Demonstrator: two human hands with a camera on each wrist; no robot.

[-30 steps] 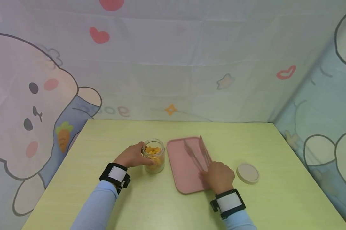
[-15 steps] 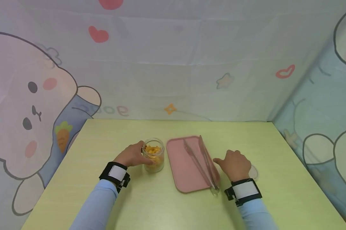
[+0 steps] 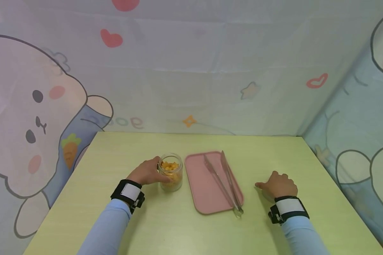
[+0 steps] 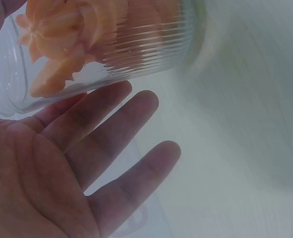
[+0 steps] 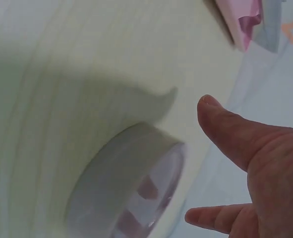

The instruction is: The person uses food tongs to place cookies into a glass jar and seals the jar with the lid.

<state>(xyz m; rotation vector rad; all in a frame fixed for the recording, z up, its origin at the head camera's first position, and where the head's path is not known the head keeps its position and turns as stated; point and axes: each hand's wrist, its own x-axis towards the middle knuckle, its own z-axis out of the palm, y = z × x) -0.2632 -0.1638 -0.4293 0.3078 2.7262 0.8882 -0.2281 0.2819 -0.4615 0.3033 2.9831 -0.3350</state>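
My left hand [image 3: 149, 172] grips the side of an uncapped glass jar [image 3: 176, 180] with thumb and index finger. The jar stands upright and holds orange-yellow star-edged pieces [image 4: 52, 29]; the other fingers lie loosely beside its ribbed wall in the left wrist view. My right hand [image 3: 280, 186] hovers over a round whitish lid [image 5: 111, 178], thumb stretched out, holding nothing. In the head view the hand covers most of the lid. Metal tongs [image 3: 221, 184] lie spread on a pink tray [image 3: 204, 198], their joined end over its near right corner.
Everything rests on a pale yellow-green table [image 3: 185, 233]. A printed cloth backdrop [image 3: 191, 71] rises behind its far edge, with another panel on the right. The tray lies between the jar and my right hand.
My right hand has let go of the tongs, leaving them on the tray, and has moved right to above the lid. The left hand and jar have stayed in place.
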